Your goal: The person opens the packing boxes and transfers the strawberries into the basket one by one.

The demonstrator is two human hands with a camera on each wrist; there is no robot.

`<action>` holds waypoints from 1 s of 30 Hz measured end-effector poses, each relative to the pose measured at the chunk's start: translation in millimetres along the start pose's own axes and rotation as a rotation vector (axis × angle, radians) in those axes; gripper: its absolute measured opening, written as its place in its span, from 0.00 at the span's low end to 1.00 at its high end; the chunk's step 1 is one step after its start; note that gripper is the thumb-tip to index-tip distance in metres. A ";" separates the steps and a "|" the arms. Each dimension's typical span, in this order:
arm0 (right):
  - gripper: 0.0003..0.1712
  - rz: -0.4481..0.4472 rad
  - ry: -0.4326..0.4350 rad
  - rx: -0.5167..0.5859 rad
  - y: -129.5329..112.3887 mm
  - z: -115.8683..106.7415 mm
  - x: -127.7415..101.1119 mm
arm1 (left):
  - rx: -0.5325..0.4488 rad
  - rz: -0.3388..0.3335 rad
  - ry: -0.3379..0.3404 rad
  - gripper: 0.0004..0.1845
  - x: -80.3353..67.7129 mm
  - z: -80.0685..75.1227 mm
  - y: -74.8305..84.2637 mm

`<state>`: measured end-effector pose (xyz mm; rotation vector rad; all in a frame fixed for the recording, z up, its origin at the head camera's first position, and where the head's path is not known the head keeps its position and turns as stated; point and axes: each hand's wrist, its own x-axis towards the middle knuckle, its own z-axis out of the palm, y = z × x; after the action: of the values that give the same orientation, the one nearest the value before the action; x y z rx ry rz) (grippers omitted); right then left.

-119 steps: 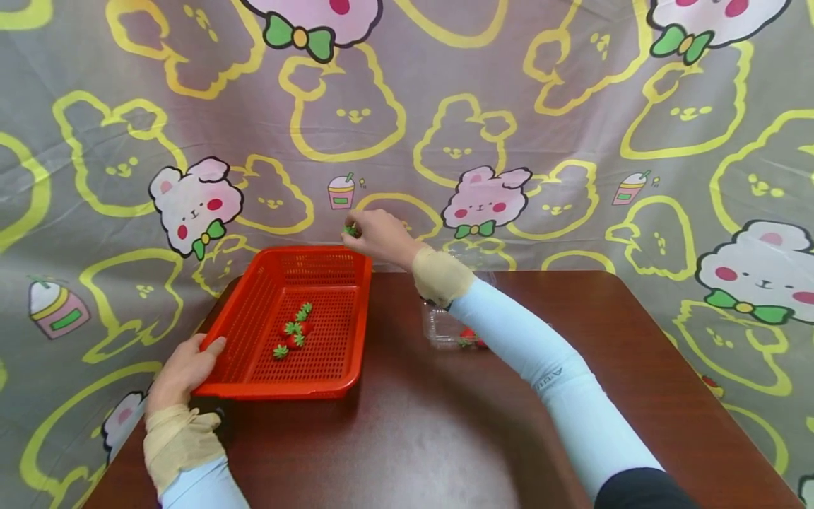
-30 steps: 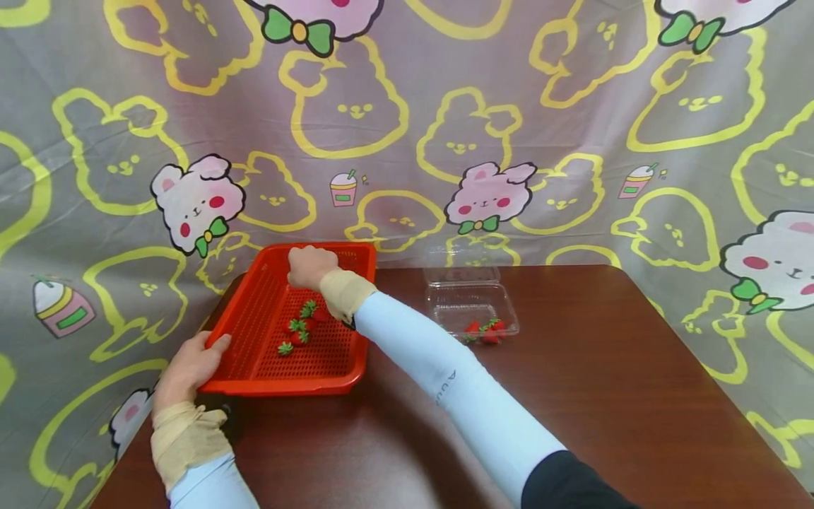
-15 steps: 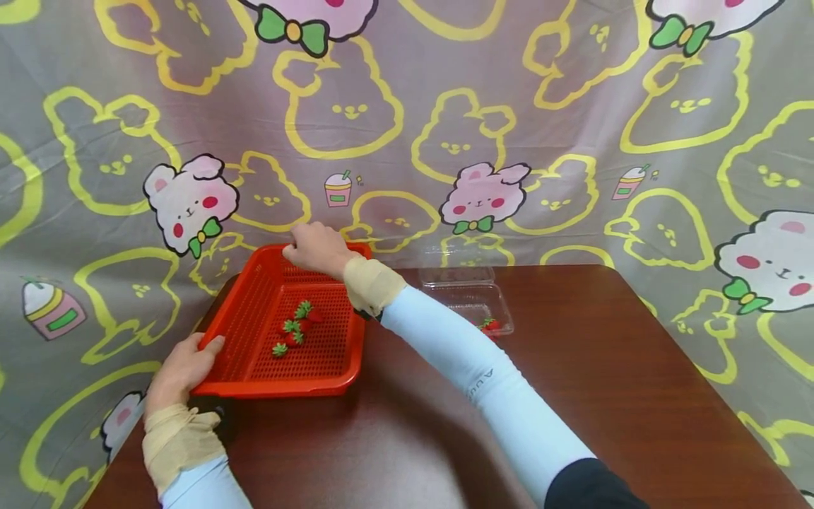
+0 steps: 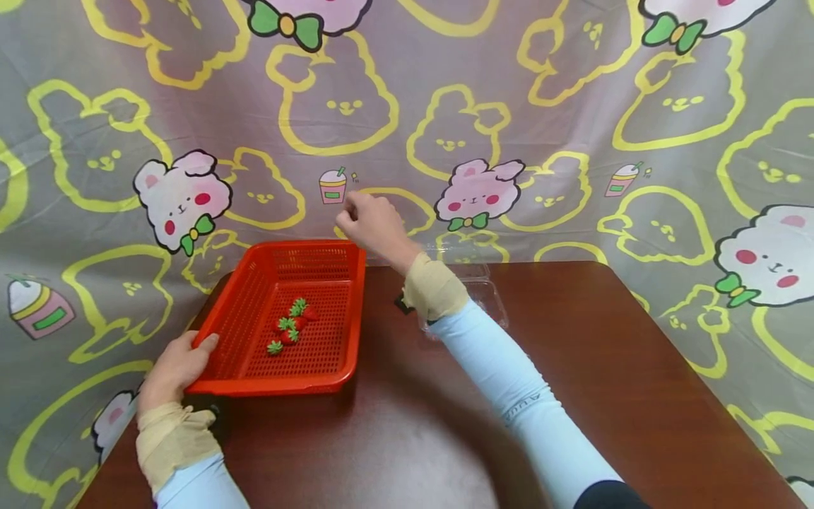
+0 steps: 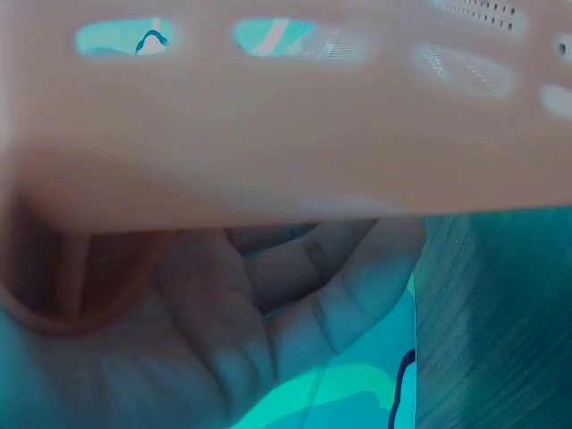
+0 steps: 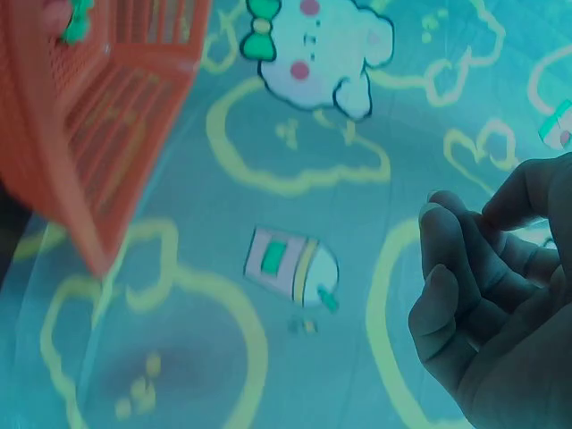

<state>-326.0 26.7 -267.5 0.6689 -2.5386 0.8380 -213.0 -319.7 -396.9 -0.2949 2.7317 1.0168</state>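
On the table (image 4: 394, 438), steady the red basket (image 4: 273, 387) by the rim gripped in left hand (image 4: 173, 369) — raise loosely curled, empty right hand (image 4: 374, 225) clear of the far-right corner.

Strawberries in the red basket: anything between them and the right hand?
Only on a low path: the red basket, whose raised rim surrounds the strawberries. The right hand hovers by the far right corner. Over the top, nothing visible blocks the way.
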 end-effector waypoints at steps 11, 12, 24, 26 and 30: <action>0.05 0.062 0.026 -0.065 64.3 -19.2 -28.5 | -0.003 -0.008 -0.005 0.36 0.2 -1.5 -0.8; 0.05 0.071 0.013 -0.076 69.7 -21.0 -31.2 | 0.002 -0.007 -0.004 0.36 -0.1 -1.6 -0.8; 0.07 0.207 -0.325 -0.198 140.4 -46.1 -73.8 | 0.005 0.024 0.011 0.35 -1.4 -2.8 1.1; 0.09 0.211 -0.432 -0.215 150.5 -45.5 -81.2 | 0.013 0.027 0.012 0.35 -1.4 -3.1 1.2; 0.10 0.213 -0.624 -0.209 165.1 -43.3 -94.3 | 0.012 0.018 0.003 0.35 -2.0 -2.4 0.8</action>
<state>-330.4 200.8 -355.2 0.6779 -3.2470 0.4561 -211.6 -320.5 -394.1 -0.2713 2.7472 1.0050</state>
